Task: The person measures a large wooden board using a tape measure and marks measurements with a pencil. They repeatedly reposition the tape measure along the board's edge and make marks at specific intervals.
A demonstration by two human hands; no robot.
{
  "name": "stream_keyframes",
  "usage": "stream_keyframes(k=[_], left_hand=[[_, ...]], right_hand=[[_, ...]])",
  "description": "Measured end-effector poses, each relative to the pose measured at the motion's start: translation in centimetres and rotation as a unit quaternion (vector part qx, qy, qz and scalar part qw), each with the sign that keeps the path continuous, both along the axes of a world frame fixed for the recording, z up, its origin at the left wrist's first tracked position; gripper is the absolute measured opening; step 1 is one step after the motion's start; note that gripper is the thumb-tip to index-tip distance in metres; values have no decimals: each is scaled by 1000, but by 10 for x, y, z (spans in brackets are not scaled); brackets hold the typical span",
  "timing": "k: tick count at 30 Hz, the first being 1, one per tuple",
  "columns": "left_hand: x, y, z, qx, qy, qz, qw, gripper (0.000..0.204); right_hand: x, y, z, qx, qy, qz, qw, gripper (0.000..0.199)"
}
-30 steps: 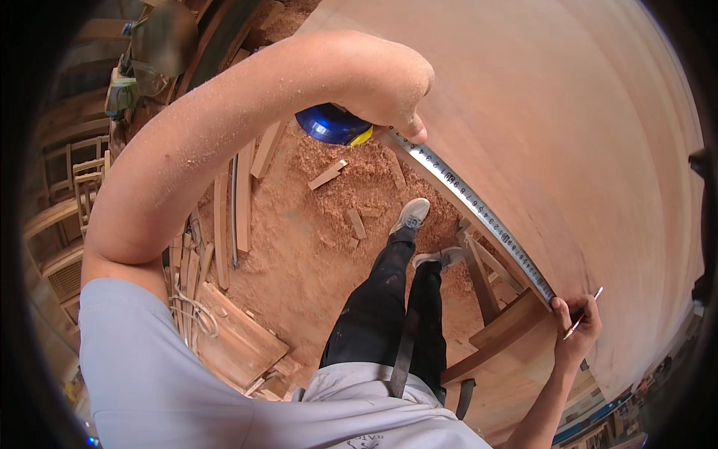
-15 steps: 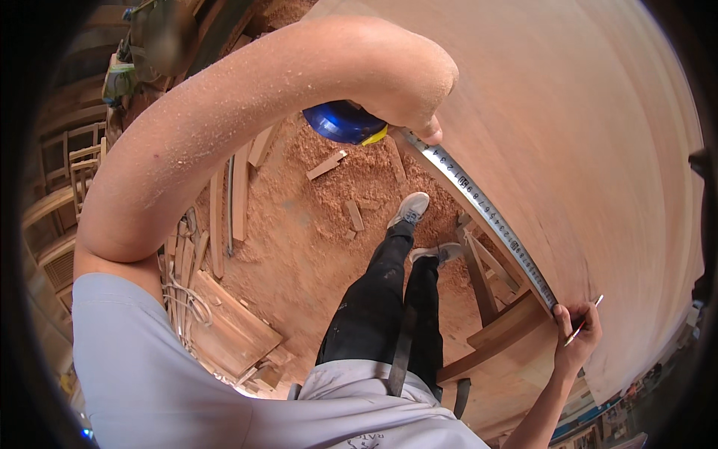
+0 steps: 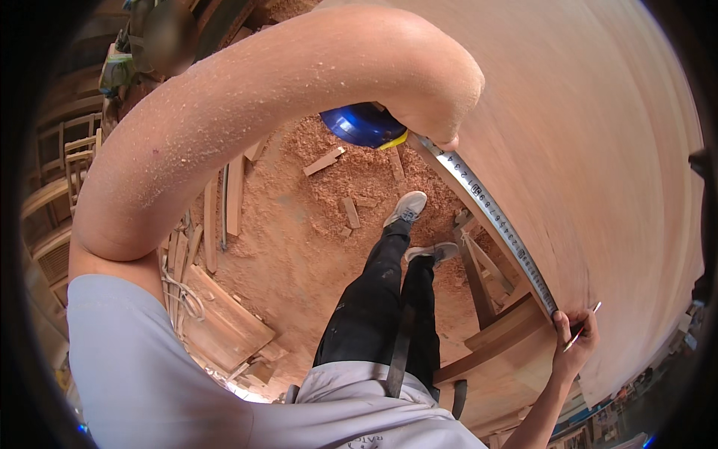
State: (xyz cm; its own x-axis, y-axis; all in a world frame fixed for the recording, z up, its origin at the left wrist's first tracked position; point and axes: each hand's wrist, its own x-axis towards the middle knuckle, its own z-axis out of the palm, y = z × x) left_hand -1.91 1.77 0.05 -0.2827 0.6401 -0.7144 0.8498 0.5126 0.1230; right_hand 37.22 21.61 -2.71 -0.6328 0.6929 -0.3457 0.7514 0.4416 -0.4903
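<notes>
My left arm arches over from the left, and my left hand (image 3: 437,101) is closed around a blue tape measure (image 3: 363,125) with a yellow patch. Most of its fingers are hidden behind the wrist. From the case a silver measuring blade (image 3: 497,217) runs along the edge of a large, pale wooden panel (image 3: 583,165). At the blade's near right end, my right hand (image 3: 574,340) presses its thumb to the blade and panel edge. A thin pencil (image 3: 574,338), with a white end, sticks out between the fingers of that hand.
Under the panel stands a wooden support (image 3: 497,333). Wood shavings and offcuts (image 3: 323,162) cover the floor around my feet. Boards and strips (image 3: 224,318) lie to the left, beside a coiled cord (image 3: 183,295). Wooden frames (image 3: 81,161) stand at far left, near another person.
My left hand and the tape measure have shifted slightly right along the panel edge. My right hand stays at the blade's end, with the pencil still between its fingers.
</notes>
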Motion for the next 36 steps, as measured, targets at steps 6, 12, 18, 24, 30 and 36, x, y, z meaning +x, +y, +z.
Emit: stream_keyframes(k=[6, 12, 18, 24, 30, 36], left_hand=[[2, -3, -3, -4, 6, 15, 1000, 38], [2, 1, 0, -33, -9, 15, 999, 39], [2, 1, 1, -39, -9, 12, 999, 39], [4, -5, 2, -31, 9, 9, 999, 39], [0, 2, -5, -32, -1, 3, 999, 41], [1, -10, -13, 31, -6, 34, 999, 39]], right_hand=[[-2, 0, 2, -14, 6, 1, 1000, 28], [5, 2, -4, -28, 17, -13, 999, 28], [2, 0, -1, -15, 11, -5, 1000, 28], [0, 1, -1, -13, 8, 3, 1000, 29], [2, -3, 4, -18, 17, -8, 1000, 28], [-4, -1, 3, -8, 40, 4, 999, 27]])
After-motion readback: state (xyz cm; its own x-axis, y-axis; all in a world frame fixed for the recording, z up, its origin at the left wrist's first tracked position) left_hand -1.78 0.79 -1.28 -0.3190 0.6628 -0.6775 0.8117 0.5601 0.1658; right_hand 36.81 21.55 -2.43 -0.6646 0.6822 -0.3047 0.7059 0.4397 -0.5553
